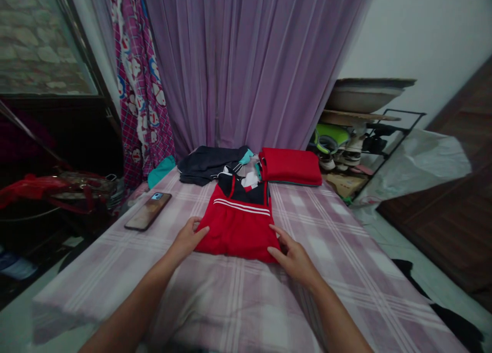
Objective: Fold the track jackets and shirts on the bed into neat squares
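A red shirt [238,225] with white stripes and a dark collar lies folded on the checked purple bedsheet [338,225]. My left hand [187,238] rests flat at its near left corner, fingers touching the cloth. At the near right corner, my right hand [292,255] lies with fingers spread on the fabric edge. Neither hand grips anything. Behind the shirt sit a folded red garment [290,166] and a pile of dark clothes [209,163].
A phone [148,210] lies face down on the bed to the left. A purple curtain [249,61] hangs behind. A shoe rack [357,143] stands at right, a plastic sheet [415,163] beside it. Clutter and a red bag [34,186] fill the left floor.
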A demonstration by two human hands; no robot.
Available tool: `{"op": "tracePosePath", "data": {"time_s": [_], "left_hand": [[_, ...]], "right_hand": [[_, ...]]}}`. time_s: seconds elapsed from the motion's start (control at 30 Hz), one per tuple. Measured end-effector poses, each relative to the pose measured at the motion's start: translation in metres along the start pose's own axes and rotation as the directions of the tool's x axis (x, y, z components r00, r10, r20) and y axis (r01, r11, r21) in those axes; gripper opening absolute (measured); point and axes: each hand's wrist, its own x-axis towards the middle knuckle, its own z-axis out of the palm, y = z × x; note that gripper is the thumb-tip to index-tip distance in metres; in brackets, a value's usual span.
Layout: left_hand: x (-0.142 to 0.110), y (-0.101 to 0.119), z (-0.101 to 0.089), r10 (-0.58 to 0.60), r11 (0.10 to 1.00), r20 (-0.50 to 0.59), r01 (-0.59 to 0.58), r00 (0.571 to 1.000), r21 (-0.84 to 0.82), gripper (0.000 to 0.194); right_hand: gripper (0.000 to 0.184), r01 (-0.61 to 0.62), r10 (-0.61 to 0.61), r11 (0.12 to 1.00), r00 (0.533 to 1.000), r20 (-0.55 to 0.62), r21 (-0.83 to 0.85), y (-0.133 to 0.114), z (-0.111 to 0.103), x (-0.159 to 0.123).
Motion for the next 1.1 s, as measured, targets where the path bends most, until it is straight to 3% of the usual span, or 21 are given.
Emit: {"op": "tracePosePath", "data": {"time_s": [0.07,0.13,0.2,0.27,0.33,0.4,0.47,0.57,0.7,0.87,1.0,1.1], "left_hand": [[-0.005,-0.001,-0.004,0.045,0.990,-0.033,-0.040,0.998,0.137,0.044],[-0.010,-0.001,-0.011,0.187,0.935,-0.100,-0.146,0.977,0.323,0.044],[-0.016,-0.001,-0.019,0.412,0.820,-0.069,-0.337,0.909,0.463,0.043],[-0.020,0.000,-0.029,0.584,0.637,0.127,-0.550,0.802,0.540,0.042],[-0.021,0.000,-0.039,0.593,0.455,0.374,-0.680,0.713,0.575,0.047],[-0.019,-0.001,-0.046,0.509,0.345,0.523,-0.718,0.684,0.604,0.058],[-0.014,-0.001,-0.050,0.450,0.286,0.577,-0.722,0.681,0.630,0.067],[-0.006,0.002,-0.050,0.450,0.236,0.599,-0.735,0.662,0.635,0.065],[-0.005,0.014,-0.052,0.515,0.276,0.531,-0.717,0.673,0.640,0.048],[-0.028,0.045,-0.071,0.597,0.443,0.406,-0.706,0.692,0.553,0.028],[-0.047,0.077,-0.076,0.566,0.634,0.290,-0.633,0.772,0.445,0.032],[-0.028,0.102,-0.062,0.513,0.733,0.128,-0.510,0.849,0.450,0.041]], "right_hand": [[0.056,0.017,-0.017,1.000,1.000,0.021,-0.005,0.004,-0.003,-0.002],[0.054,0.086,-0.085,0.992,0.996,0.019,-0.090,0.008,-0.007,-0.006],[0.060,0.178,-0.171,0.957,0.984,0.046,-0.229,0.011,-0.010,-0.013],[0.071,0.250,-0.232,0.894,0.968,0.094,-0.372,0.013,-0.012,-0.018],[0.073,0.301,-0.269,0.821,0.953,0.135,-0.486,0.015,-0.012,-0.021],[0.067,0.340,-0.305,0.752,0.939,0.160,-0.564,0.016,-0.012,-0.020],[0.059,0.359,-0.322,0.701,0.930,0.175,-0.616,0.016,-0.011,-0.015],[0.047,0.372,-0.305,0.666,0.927,0.218,-0.646,0.011,-0.014,-0.005],[0.043,0.369,-0.291,0.686,0.929,0.228,-0.627,-0.002,-0.027,0.007],[0.029,0.389,-0.332,0.790,0.921,0.203,-0.473,-0.030,-0.059,0.000],[0.031,0.349,-0.312,0.900,0.934,0.174,-0.260,-0.053,-0.080,-0.007],[0.038,0.138,-0.137,0.967,0.990,0.022,-0.214,-0.061,-0.077,0.019]]}}
